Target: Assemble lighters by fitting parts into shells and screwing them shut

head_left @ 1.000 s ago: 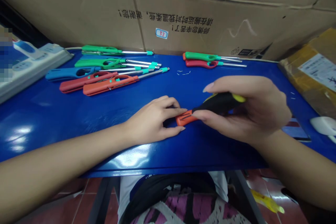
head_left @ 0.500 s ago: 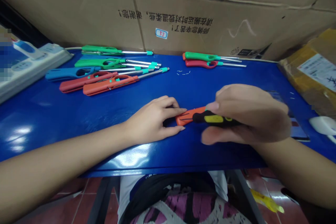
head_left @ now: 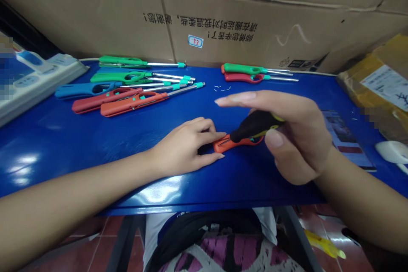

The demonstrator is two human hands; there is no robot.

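Note:
An orange lighter [head_left: 227,143] lies on the blue table [head_left: 95,144] near the front edge. My left hand [head_left: 186,146] rests flat beside it, thumb and forefinger pinching its left end. My right hand [head_left: 288,136] holds a black and yellow screwdriver [head_left: 255,124] whose tip meets the lighter's body. Its forefinger is stretched out above the tool, while thumb and other fingers curl round the handle. Most of the lighter is hidden under the right hand.
Several long green, blue, red and orange lighters [head_left: 127,89] lie at the back left, two more lighters [head_left: 251,73] at the back centre. Tiny screws [head_left: 222,89] are scattered between them. Cardboard boxes [head_left: 223,12] wall the back; a power strip [head_left: 35,80] sits left, a white object [head_left: 393,151] right.
My right hand has rolled the screwdriver handle, the forefinger lifting and stretching out over it. The left hand and the orange lighter have stayed in place.

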